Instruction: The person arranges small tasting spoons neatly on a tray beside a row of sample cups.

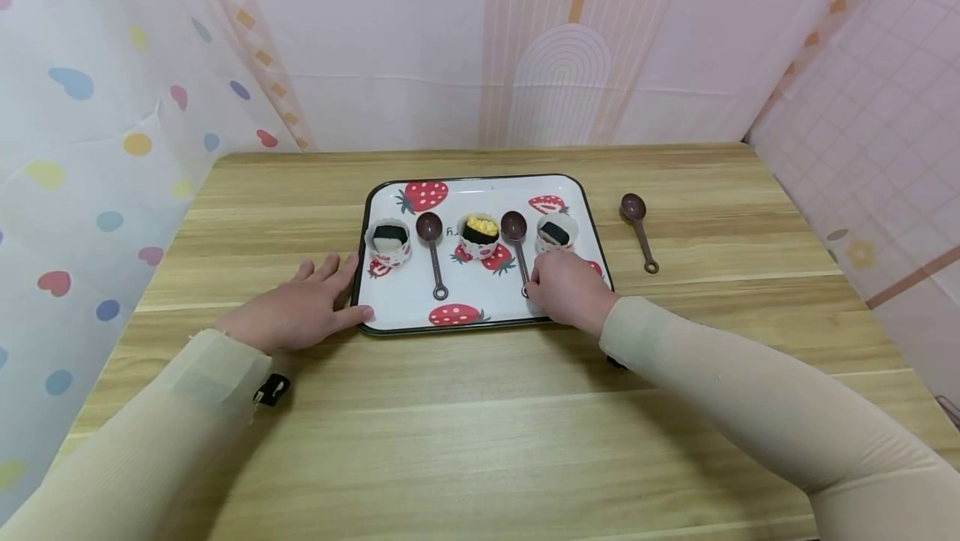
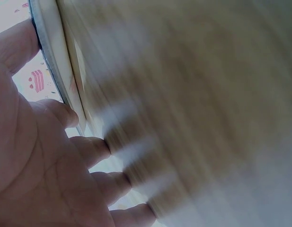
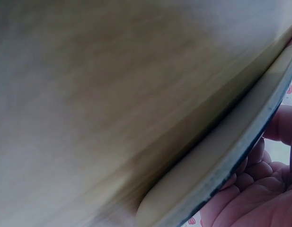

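My left hand (image 1: 296,312) lies flat on the table (image 1: 480,408), fingers spread, thumb against the tray (image 1: 408,308) rim. My right hand (image 1: 568,289) curls over the middle spoon (image 1: 517,245) handle; grip hidden. Best lift gently, clear of cups.

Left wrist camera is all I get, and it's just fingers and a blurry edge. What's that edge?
Observer: It's a tray with strawberries printed on it. The left hand lies flat on the table against the tray's left edge.
Operator: Is anything on it?
Observer: Three paper cups in a row, with two brown spoons between them.
Operator: Where's the other hand?
Observer: The right hand is over the tray's near right part, fingers curled at the handle end of the right spoon. I can't tell if it grips it.
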### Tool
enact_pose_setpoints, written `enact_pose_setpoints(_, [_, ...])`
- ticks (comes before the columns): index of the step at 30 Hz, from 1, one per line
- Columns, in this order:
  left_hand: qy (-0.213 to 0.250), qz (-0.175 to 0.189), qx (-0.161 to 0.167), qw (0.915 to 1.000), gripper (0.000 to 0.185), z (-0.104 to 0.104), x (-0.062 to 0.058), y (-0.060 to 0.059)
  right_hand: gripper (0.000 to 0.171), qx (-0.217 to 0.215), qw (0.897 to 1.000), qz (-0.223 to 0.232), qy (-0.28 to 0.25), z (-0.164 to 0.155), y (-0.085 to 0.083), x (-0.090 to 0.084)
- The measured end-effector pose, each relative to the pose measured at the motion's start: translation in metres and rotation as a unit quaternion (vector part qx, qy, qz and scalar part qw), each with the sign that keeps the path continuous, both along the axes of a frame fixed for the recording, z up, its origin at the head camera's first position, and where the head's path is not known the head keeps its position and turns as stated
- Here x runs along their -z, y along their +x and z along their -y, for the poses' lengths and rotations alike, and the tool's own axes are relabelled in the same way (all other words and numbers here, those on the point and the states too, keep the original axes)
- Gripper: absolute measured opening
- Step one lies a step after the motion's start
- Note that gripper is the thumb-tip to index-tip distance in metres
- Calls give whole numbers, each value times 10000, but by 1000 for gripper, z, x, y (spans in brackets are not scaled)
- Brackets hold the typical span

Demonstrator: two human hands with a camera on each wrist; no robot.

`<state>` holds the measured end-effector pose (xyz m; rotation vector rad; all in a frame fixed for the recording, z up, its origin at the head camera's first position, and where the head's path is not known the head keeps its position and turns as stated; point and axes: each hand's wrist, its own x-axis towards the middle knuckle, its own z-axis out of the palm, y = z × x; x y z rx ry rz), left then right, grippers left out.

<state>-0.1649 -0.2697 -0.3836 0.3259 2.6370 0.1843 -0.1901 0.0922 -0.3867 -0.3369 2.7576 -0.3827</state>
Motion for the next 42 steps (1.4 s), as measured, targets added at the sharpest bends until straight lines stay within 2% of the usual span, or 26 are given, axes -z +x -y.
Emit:
enact_pose_setpoints(30, [26, 91, -39, 9999, 111, 1, -1, -1, 23, 41, 9999, 24, -107, -1, 3, -2])
enact_pose_setpoints(38, [9, 76, -31, 10000, 111, 1, 0, -1, 20, -82, 9983, -482, -325, -10, 13, -12])
enact_pose_setpoints(42, [1, 71, -27, 10000, 111, 1, 0, -1, 19, 24, 9953, -718, -649, -22, 14, -19])
